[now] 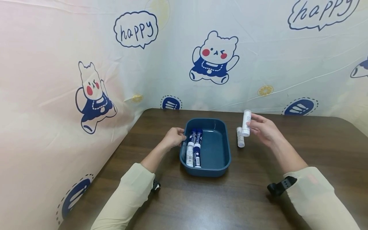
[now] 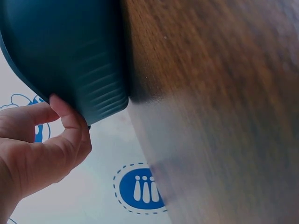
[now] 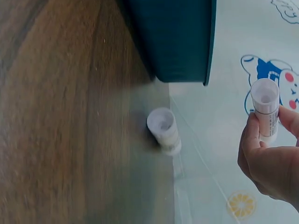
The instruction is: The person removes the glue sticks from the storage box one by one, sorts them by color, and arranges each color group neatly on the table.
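Note:
A dark blue plastic bin (image 1: 216,148) stands on the table with several glue sticks (image 1: 196,156) along its left side, some navy-labelled and one mostly white. My left hand (image 1: 174,137) pinches the bin's left rim; in the left wrist view its curled fingers (image 2: 70,123) meet the bin's edge. To the right of the bin, my right hand (image 1: 265,129) holds a white glue stick (image 1: 246,123) upright, slightly tilted, between thumb and fingers. Another white glue stick (image 1: 240,137) is on the table just below it, and its hollow round base (image 3: 162,121) faces the right wrist camera.
The brown wooden table (image 1: 198,201) extends around the bin on all sides. Behind it hangs a pale cloth (image 1: 178,70) printed with cartoon animals and words. A black strap (image 1: 283,186) sits at the right wrist.

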Demonstrator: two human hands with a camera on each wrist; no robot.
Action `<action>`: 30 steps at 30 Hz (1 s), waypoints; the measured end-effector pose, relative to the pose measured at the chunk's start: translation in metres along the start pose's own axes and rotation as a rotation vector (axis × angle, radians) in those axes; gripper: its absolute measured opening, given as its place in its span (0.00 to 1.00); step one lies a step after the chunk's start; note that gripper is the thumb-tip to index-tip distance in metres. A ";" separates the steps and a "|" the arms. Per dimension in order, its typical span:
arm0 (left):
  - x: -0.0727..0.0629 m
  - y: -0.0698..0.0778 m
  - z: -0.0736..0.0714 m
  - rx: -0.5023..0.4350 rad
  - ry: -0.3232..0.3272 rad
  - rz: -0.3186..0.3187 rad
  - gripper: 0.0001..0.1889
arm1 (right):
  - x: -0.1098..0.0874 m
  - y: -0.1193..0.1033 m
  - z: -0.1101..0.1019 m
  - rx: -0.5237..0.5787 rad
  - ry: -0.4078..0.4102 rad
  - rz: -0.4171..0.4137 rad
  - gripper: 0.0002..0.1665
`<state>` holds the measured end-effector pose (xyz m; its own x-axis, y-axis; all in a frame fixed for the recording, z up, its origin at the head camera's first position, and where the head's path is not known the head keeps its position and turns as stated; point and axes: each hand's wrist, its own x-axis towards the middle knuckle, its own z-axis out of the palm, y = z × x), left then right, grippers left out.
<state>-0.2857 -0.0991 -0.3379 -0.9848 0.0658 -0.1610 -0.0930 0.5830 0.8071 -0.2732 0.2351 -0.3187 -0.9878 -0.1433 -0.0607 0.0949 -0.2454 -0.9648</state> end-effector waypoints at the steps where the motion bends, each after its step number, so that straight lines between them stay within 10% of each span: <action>1: 0.000 0.000 0.000 0.001 0.000 0.001 0.21 | 0.001 0.000 -0.002 0.004 0.002 0.000 0.45; 30: -0.001 -0.001 -0.002 0.008 -0.006 0.012 0.21 | 0.020 0.024 -0.032 -0.333 0.084 0.108 0.38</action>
<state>-0.2846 -0.1009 -0.3371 -0.9849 0.0774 -0.1549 -0.0803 0.5884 0.8045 -0.2949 0.2570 -0.3509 -0.9823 -0.0690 -0.1739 0.1671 0.0945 -0.9814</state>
